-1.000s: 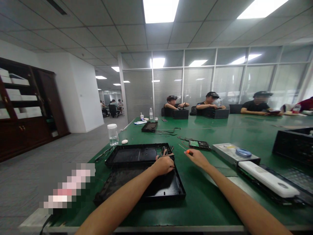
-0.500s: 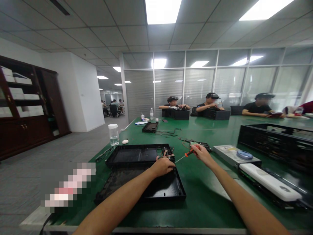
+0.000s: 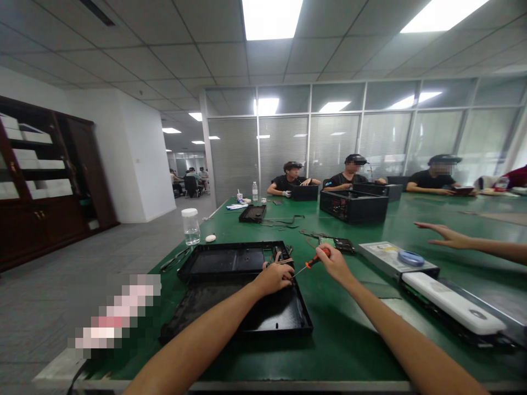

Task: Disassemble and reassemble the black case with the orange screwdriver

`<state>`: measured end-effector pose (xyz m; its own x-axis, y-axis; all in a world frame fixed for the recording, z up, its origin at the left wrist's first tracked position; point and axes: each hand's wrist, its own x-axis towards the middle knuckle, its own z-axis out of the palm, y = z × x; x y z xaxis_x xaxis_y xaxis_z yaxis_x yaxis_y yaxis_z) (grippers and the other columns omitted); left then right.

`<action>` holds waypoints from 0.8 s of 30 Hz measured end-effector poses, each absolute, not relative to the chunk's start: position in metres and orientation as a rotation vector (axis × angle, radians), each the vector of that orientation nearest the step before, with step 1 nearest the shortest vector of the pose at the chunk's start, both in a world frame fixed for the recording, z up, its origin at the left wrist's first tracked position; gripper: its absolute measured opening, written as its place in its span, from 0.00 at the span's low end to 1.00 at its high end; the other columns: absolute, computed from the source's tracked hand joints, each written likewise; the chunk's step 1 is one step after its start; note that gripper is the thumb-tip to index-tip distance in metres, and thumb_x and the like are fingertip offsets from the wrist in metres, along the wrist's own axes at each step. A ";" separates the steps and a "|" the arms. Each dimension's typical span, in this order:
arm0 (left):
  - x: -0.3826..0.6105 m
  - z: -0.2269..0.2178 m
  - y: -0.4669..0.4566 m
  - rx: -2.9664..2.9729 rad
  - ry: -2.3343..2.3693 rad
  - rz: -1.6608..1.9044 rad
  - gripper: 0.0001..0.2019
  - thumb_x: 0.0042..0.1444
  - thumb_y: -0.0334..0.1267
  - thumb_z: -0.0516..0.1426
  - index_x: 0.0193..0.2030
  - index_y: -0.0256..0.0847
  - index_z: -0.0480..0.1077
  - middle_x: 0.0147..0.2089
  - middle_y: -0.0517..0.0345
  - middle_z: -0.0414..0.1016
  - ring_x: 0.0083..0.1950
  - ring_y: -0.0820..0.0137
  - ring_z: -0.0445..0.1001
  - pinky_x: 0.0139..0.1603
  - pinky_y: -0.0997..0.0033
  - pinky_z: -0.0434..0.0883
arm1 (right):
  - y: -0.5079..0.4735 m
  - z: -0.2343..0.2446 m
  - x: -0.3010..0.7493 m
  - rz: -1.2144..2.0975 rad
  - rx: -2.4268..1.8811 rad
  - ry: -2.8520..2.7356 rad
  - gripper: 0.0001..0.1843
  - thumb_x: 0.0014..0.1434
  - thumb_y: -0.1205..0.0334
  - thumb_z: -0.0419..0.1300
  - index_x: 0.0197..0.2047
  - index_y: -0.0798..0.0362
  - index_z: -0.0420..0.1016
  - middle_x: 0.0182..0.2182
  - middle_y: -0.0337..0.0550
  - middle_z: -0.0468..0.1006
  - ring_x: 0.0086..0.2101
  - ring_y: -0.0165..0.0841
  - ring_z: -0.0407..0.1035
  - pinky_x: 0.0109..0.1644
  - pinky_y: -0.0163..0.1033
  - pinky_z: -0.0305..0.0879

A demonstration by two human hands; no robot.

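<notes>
A jar [image 3: 190,226] is standing on the green table [image 3: 341,340] at the left. Right of it a near tray [image 3: 230,315] and a far tray [image 3: 224,259], both black, are lying edge to edge. The left hand [image 3: 274,278] is resting on the near tray's far edge, beside a bundle of wires [image 3: 280,254]. Its grip is curled, but whether it is grasping anything cannot be told. The right hand [image 3: 336,264] is hovering just right of it, its grip clenching an orange-handled screwdriver [image 3: 315,260] whose tip is pointing at the left hand. Further right a silver drive [image 3: 387,262] is lying under a blue roll [image 3: 410,257], and another person's hand [image 3: 447,236], fingers spread, is reaching over the table.
</notes>
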<state>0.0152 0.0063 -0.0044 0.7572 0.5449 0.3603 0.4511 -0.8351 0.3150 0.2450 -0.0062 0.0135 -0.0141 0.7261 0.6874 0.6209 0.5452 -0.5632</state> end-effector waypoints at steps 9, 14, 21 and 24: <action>0.015 -0.007 0.009 2.786 0.797 0.631 0.08 0.51 0.31 0.55 0.39 0.39 0.70 0.36 0.61 0.76 0.40 0.74 0.73 0.44 0.79 0.64 | -0.015 0.020 0.244 -0.041 -1.138 -1.880 0.15 0.57 0.52 0.47 0.28 0.53 0.65 0.22 0.38 0.67 0.24 0.29 0.61 0.30 0.33 0.56; 0.016 -0.006 0.008 2.812 0.814 0.619 0.08 0.51 0.32 0.56 0.39 0.40 0.70 0.37 0.61 0.76 0.41 0.73 0.72 0.45 0.78 0.63 | -0.027 0.031 0.236 -0.178 -1.150 -1.967 0.14 0.57 0.53 0.48 0.29 0.53 0.67 0.21 0.38 0.69 0.23 0.30 0.63 0.29 0.33 0.55; 0.015 0.002 0.002 2.890 0.834 0.562 0.05 0.52 0.33 0.55 0.35 0.41 0.72 0.37 0.60 0.75 0.42 0.71 0.72 0.45 0.76 0.63 | -0.039 0.053 0.213 -0.423 -1.111 -2.151 0.12 0.56 0.55 0.50 0.28 0.52 0.68 0.20 0.38 0.70 0.22 0.29 0.64 0.28 0.33 0.52; 0.014 0.004 0.000 2.904 0.864 0.536 0.06 0.52 0.33 0.56 0.36 0.42 0.72 0.37 0.60 0.75 0.42 0.70 0.72 0.47 0.74 0.62 | -0.037 0.054 0.214 -0.424 -1.104 -2.147 0.12 0.56 0.56 0.50 0.28 0.52 0.68 0.20 0.37 0.71 0.22 0.29 0.63 0.27 0.32 0.52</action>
